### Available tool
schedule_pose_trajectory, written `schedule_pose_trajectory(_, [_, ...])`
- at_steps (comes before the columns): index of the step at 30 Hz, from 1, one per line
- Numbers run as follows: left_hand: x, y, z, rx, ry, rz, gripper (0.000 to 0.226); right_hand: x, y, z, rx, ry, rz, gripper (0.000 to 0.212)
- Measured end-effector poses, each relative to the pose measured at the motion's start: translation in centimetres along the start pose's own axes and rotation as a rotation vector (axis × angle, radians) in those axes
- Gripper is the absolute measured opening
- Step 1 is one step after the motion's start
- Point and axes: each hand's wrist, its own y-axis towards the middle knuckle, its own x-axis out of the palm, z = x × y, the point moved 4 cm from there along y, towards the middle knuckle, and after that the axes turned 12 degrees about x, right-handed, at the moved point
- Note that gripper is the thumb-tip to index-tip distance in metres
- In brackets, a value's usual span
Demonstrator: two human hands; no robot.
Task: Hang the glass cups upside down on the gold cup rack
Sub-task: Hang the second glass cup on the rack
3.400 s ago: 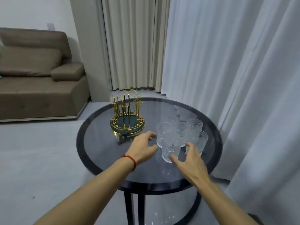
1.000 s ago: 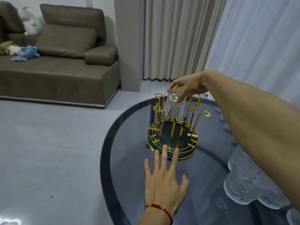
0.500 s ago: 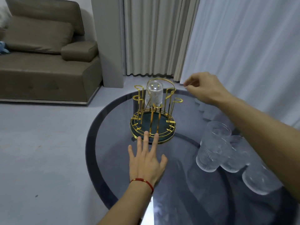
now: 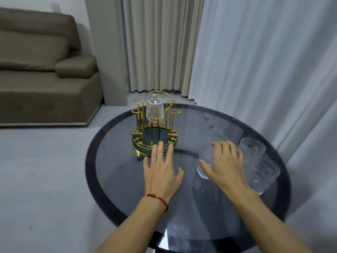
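on the round dark glass table (image 4: 113, 179), beside a brown sofa (image 4: 45, 73) and pale curtains (image 4: 255, 61), one glass cup (image 4: 154, 108) hung inverted on the gold rack (image 4: 154, 141). our left hand (image 4: 161, 172) lay flat, fingers spread; our right hand (image 4: 226, 167), fingers apart, reached over the upright cups (image 4: 252, 148).

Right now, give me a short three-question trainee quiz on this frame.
1. True or false: a clear ribbed glass cup already hangs upside down on the gold wire cup rack.
2. Which hand wears the red string bracelet? A) left B) right
3. What is the right hand reaching onto?

Key: 1 true. 2 A, the left hand, flat on the round dark glass table by the rack. 3 The nearest upright glass cup.
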Motion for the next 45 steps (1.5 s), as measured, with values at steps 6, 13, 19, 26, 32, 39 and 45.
schedule_pose_trajectory(6, [-1.0,-0.7,2.5,0.044,-0.292,0.145,0.068,0.7,-0.4,-0.6,0.017,-0.095,0.080,0.077])
schedule_pose_trajectory(13, [-0.1,-1.8,4.7,-0.281,-1.023,0.053,0.043,-1.7,-2.5,-1.6,-0.145,0.221,0.149,0.078])
schedule_pose_trajectory(19, [-0.8,-2.3,5.3,-0.461,-1.463,0.065,0.035,-3.1,-5.6,-3.4,-0.412,0.513,0.082,0.101])
schedule_pose_trajectory(26, [-2.1,-2.4,4.3,-0.500,-1.575,0.100,0.063,-3.0,-6.0,-3.3,-0.535,0.698,-0.124,0.092])
schedule_pose_trajectory(32, [-2.5,-2.0,3.0,-0.459,-1.751,0.059,0.066,-1.1,-4.8,-1.6,0.038,1.203,-0.573,0.055])
schedule_pose_trajectory(39, [-1.5,-1.0,-1.6,-0.342,-0.881,0.154,0.050,-1.4,-1.4,-0.7,0.145,1.230,-0.309,0.047])
schedule_pose_trajectory(45, [2.5,-0.4,-6.6,-0.115,0.091,-0.083,0.074,-4.1,5.2,-2.1,0.167,1.312,-0.135,0.045])
